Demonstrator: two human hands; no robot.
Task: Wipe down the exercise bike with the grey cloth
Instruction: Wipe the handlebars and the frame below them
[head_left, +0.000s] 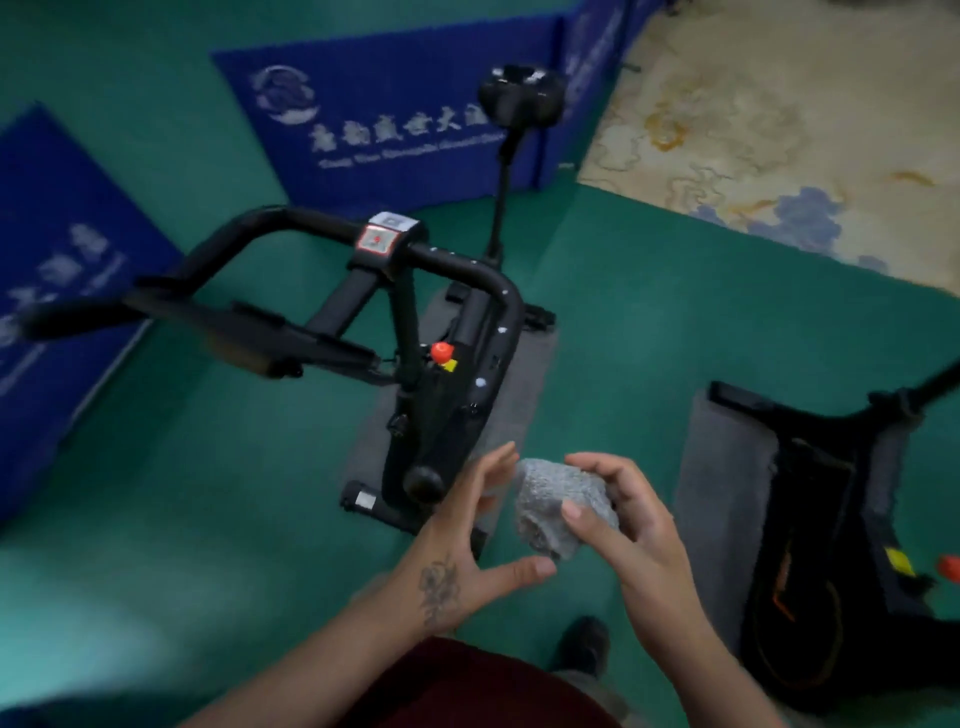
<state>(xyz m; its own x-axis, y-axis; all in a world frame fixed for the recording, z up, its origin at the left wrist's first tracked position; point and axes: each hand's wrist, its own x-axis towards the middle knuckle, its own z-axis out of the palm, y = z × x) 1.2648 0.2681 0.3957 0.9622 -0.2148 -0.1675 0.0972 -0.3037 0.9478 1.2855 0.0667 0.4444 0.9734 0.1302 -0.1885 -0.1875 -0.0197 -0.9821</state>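
A black exercise bike (441, 395) stands on a grey mat in the middle of the green floor, handlebars toward me, a small display on the bar, a red knob on the frame and the saddle far behind. The grey cloth (558, 506) is bunched up in my right hand (631, 525), thumb on top, just in front of the bike's base. My left hand (467, 551) is beside the cloth with fingers spread, fingertips close to or touching its left edge.
A second black bike (831, 545) on a grey mat stands at the right. Blue barrier panels (395, 114) with white lettering line the back and the left side. Patterned beige carpet (779, 114) lies at the far right. My shoe (584, 647) shows below the hands.
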